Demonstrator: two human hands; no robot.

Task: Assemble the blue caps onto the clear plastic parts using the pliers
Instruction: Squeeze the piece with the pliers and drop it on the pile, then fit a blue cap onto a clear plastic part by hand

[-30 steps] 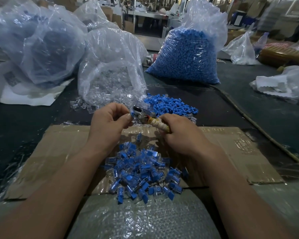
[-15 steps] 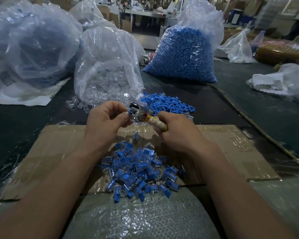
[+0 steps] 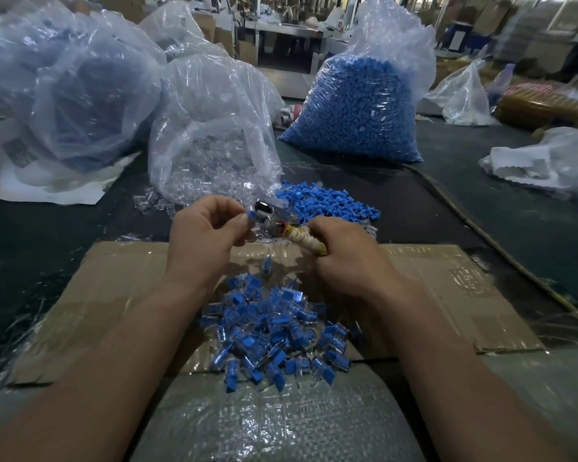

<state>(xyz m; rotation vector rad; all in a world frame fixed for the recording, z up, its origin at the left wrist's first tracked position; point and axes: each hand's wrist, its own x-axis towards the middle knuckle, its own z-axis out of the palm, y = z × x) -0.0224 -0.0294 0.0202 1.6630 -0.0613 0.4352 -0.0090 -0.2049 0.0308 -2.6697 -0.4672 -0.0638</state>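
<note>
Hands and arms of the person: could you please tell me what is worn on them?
The left hand and right hand are bare: no gloves, and no rings show. The left forearm and right forearm are bare too, with no sleeve, watch or bracelet in view.

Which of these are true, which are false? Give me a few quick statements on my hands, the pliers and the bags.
1. The right hand grips the pliers by the wrapped handle. True.
2. The left hand lies flat and empty on the cardboard. False: it is raised and pinches a blue cap next to the pliers' head.
3. The pile of assembled parts lies on the cardboard between the forearms. True.
4. The bag of blue caps stands left of the bag of clear parts. False: it stands to the right.
</note>
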